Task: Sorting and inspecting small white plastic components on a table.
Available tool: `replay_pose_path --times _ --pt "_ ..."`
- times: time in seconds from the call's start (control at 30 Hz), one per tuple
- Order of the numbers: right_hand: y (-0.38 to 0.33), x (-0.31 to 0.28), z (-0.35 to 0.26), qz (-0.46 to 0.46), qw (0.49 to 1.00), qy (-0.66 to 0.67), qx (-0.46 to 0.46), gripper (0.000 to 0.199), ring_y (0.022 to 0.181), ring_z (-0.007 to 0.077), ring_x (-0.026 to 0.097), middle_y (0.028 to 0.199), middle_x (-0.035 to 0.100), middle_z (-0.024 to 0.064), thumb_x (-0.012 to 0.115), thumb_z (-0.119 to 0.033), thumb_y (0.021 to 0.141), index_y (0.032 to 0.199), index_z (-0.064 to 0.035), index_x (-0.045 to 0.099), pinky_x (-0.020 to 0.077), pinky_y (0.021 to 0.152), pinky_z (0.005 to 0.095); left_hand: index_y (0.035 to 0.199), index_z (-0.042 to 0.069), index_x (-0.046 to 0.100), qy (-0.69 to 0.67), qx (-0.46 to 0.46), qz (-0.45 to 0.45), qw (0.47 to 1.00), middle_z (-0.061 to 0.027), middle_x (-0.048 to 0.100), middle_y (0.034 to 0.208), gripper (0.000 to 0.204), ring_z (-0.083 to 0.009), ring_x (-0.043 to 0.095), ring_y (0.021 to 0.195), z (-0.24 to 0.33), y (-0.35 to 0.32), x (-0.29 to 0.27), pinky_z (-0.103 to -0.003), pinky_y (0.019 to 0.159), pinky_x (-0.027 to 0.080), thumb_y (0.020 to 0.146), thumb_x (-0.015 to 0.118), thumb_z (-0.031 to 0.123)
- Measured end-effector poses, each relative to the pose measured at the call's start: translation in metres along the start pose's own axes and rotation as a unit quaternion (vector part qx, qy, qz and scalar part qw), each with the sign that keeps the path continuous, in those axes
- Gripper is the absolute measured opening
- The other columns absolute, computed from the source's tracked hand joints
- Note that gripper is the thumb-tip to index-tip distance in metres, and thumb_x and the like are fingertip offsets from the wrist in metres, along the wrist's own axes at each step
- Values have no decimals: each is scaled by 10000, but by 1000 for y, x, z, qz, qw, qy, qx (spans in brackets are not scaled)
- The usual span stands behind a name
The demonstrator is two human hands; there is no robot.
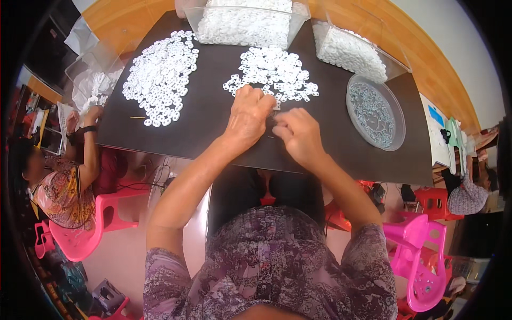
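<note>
My left hand point(249, 116) is closed near the table's front edge, its fingertips pinching a small white plastic piece with holes point(277, 106). Just right of it is my right hand point(300, 134), fingers curled in and slightly smeared by motion. Whatever its fingertips hold is too small to make out. A tiny thin metal bit point(271, 137) lies on the dark table point(213, 122) between my wrists. Directly beyond my hands spreads a loose pile of the same white pieces point(274, 69). A larger pile of white pieces point(160, 77) lies to the left.
Two clear bins of white pieces, one large point(245, 24) and one tilted point(349, 53), stand at the back. A round clear tray point(396, 138) of small metal parts sits right. A thin yellow stick point(137, 117) lies left. Another person point(66, 186) works at far left.
</note>
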State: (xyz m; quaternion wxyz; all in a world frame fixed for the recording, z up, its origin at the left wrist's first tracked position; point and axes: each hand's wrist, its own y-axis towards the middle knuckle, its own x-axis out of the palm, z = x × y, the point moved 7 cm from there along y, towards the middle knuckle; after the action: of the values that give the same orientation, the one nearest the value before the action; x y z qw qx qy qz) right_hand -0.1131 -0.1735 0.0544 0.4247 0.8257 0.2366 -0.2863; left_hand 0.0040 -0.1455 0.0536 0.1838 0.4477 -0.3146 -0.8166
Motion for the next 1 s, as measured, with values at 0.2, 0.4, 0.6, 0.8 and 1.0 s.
replay_pose_path --times 0.2,0.4,0.6,0.8,1.0 --pt "-14 10 -9 -7 997 -63 -53 147 705 274 538 735 551 76 696 -47 664 795 -60 631 443 609 370 711 82 556 1 -15 28 999 -63 507 707 96 -266 472 738 -9 1 -2 -378 704 388 691 630 24" --pt "-5 3 5 37 996 -76 -13 103 704 273 538 712 547 85 684 -55 679 772 -61 640 442 620 369 770 63 675 -83 -156 29 984 -23 631 696 54 -162 562 695 -27 -5 -10 -288 619 446 724 691 39" --pt "0 11 26 27 986 86 142 100 701 159 586 775 616 58 656 -46 767 862 -12 655 463 646 273 724 76 642 -113 -167 54 978 -39 614 665 45 -220 558 686 -29 -9 -12 -329 627 445 709 673 48" --pt "7 32 27 27 930 265 255 131 745 76 585 835 657 40 649 -36 810 927 21 653 467 674 218 896 75 677 -223 -246 41 942 -59 633 674 162 -167 586 665 -35 -16 -6 -297 627 460 745 637 33" --pt "7 35 25 24 936 250 246 127 737 72 578 826 652 33 649 -27 812 935 7 658 465 669 216 1048 17 628 -310 -316 50 895 -53 619 643 292 -92 569 590 -41 -24 -7 -248 584 459 757 603 36"
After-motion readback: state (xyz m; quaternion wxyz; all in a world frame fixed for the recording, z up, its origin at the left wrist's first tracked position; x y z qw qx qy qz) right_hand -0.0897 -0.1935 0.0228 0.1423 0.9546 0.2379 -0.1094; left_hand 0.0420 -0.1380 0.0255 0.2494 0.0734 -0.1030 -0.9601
